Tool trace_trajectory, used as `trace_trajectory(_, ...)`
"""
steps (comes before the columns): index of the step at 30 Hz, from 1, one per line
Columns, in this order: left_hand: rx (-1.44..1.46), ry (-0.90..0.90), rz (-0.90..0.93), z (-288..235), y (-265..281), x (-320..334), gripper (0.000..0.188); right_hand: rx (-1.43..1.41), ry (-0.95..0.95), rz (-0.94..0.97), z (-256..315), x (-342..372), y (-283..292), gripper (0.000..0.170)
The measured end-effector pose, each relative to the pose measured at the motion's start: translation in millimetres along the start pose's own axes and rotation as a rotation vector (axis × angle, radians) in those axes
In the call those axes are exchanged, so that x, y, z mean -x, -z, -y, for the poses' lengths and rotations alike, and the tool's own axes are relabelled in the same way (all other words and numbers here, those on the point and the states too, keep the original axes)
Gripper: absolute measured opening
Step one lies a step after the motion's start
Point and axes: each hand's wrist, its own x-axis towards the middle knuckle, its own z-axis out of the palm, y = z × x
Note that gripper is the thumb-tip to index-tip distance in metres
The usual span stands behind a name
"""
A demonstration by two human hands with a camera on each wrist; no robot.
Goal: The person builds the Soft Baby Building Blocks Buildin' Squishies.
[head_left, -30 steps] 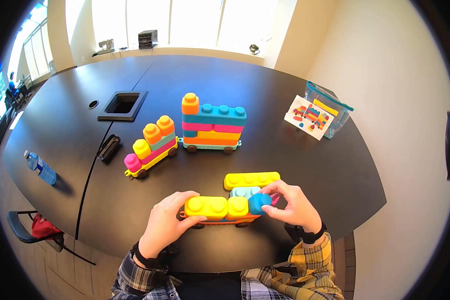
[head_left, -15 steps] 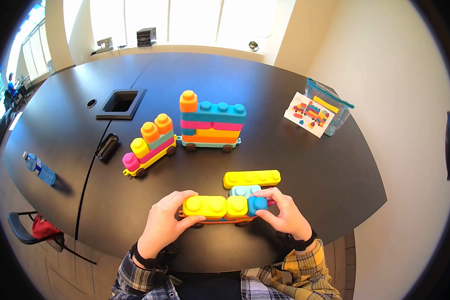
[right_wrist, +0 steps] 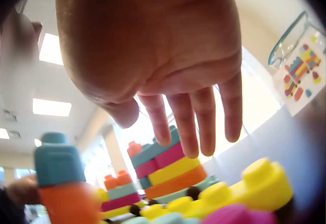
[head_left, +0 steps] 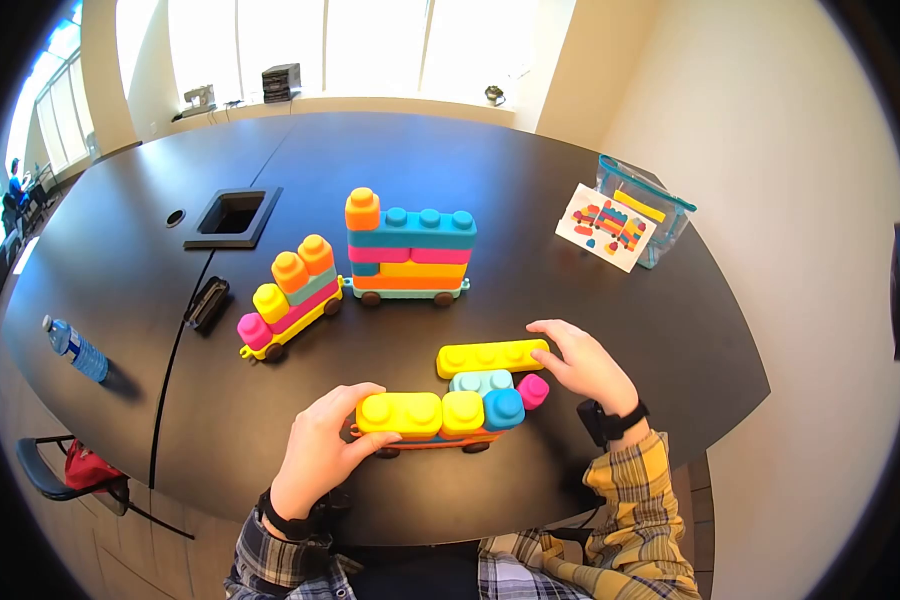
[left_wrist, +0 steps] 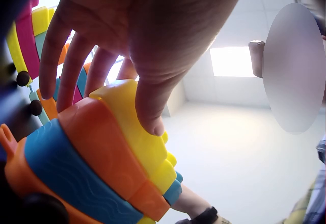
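Note:
My left hand [head_left: 328, 446] grips the left end of a wheeled car, thumb in front and fingers behind its long yellow block [head_left: 400, 413]. A smaller yellow block [head_left: 462, 411] and a blue block [head_left: 503, 408] top the rest of the car. In the left wrist view the thumb presses on the yellow block [left_wrist: 133, 127] above orange and blue layers. My right hand [head_left: 592, 372], fingers extended, is at the right end of a long yellow block [head_left: 492, 357]; whether it touches is unclear. A light teal block [head_left: 481, 382] and a pink block [head_left: 533, 391] lie nearer me.
Two joined cars, one low [head_left: 295, 301] and one tall [head_left: 410, 255], stand farther back. A picture card [head_left: 607, 228] leans on a clear bag [head_left: 672, 222] at the right. At the left are a bottle [head_left: 76, 349], a black case [head_left: 207, 304] and a table opening [head_left: 232, 215].
My right hand has let go of the blue block, which stays on the car, and moved up and right to the long yellow block. The view has shifted slightly.

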Motion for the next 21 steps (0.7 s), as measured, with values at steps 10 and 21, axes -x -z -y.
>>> trace_trajectory(10,0.005,0.018,0.012,-0.5,-0.1,-0.1,0.051,-0.038,-0.029,0.169,-46.2,-7.1,-19.3,0.043)
trace_trajectory(21,-0.149,-0.097,0.041,-2.6,7.2,2.1,0.060,-0.255,-0.057,-0.109,2.3,-1.1,0.6,0.046)
